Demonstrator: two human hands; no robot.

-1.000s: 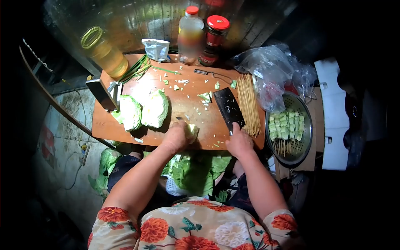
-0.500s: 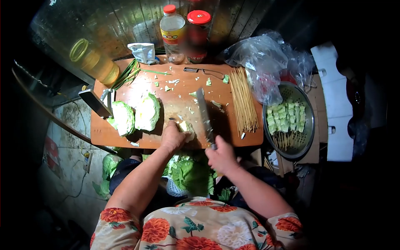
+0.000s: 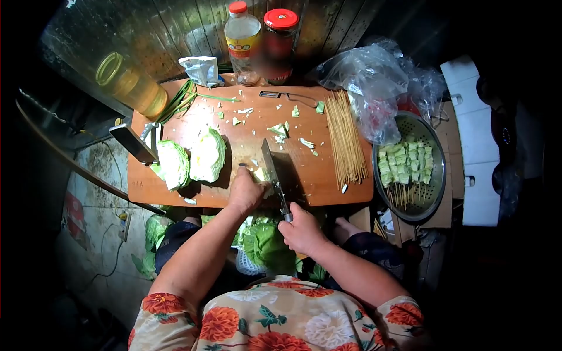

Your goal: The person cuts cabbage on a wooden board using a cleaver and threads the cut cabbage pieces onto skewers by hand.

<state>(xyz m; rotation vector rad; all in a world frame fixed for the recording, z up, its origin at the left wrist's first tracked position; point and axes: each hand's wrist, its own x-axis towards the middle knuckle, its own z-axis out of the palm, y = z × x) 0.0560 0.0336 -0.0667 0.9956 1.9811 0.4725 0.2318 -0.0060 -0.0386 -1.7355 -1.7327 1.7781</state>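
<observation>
My left hand is closed on a small cabbage piece at the front of the wooden board. Just to its right, my right hand grips the handle of a cleaver, its blade upright on edge beside the piece. Two larger cabbage chunks lie left of my left hand. Small cabbage scraps are scattered beyond the blade. Bamboo skewers lie in a bundle at the board's right side.
A metal colander at the right holds skewered cabbage. Behind it is a plastic bag. Bottles and a red-lidded jar line the back. A phone and a yellowish jar stand left. Cabbage leaves are below the board.
The cleaver has swung from lying flat near the skewers to upright beside the cabbage piece, as my right hand moved left. My left hand keeps hold of the piece. The view has shifted slightly.
</observation>
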